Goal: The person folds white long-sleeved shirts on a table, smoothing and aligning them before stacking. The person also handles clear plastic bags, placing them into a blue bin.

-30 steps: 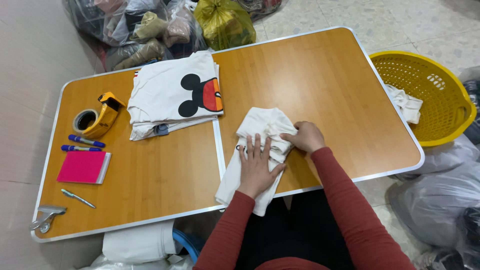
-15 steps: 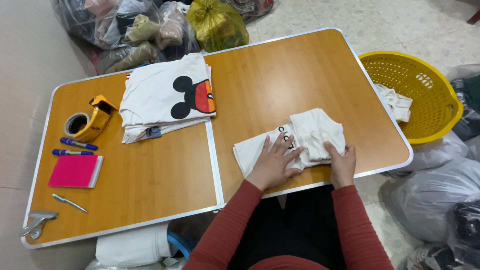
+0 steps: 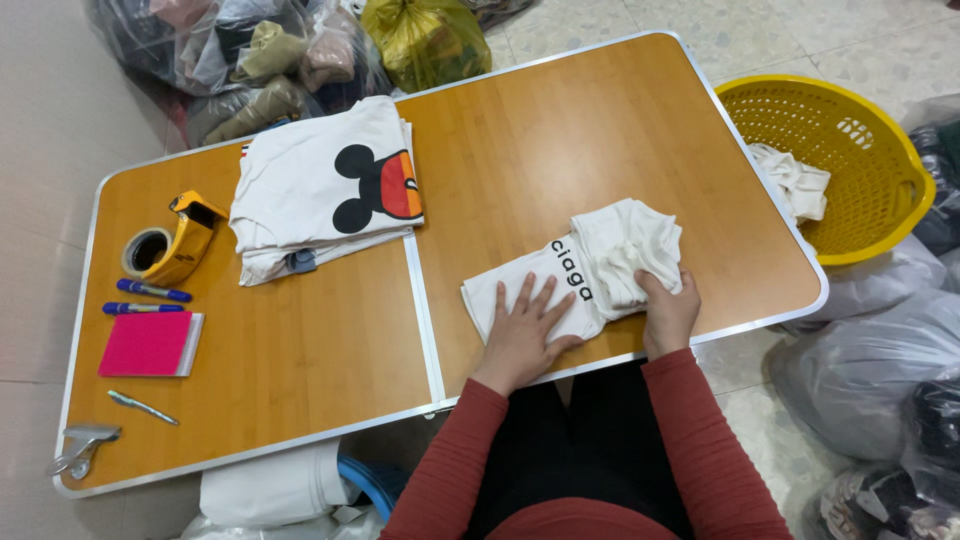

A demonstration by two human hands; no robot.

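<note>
Cloth this soft and light, we judge, wants holding at its folded edges: our left hand (image 3: 527,330) lies flat and open on the white shirt (image 3: 575,272) at the surface's (image 3: 520,150) five o'clock, our right hand (image 3: 668,310) clutching its bunched end.

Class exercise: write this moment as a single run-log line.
left hand: flat on white T-shirt | right hand: gripping its folded end | surface: wooden folding table | nearby: folded shirt stack, yellow basket

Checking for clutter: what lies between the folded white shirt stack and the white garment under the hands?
In the head view, only bare wooden tabletop and its metal centre seam separate the stack from the garment.
</note>
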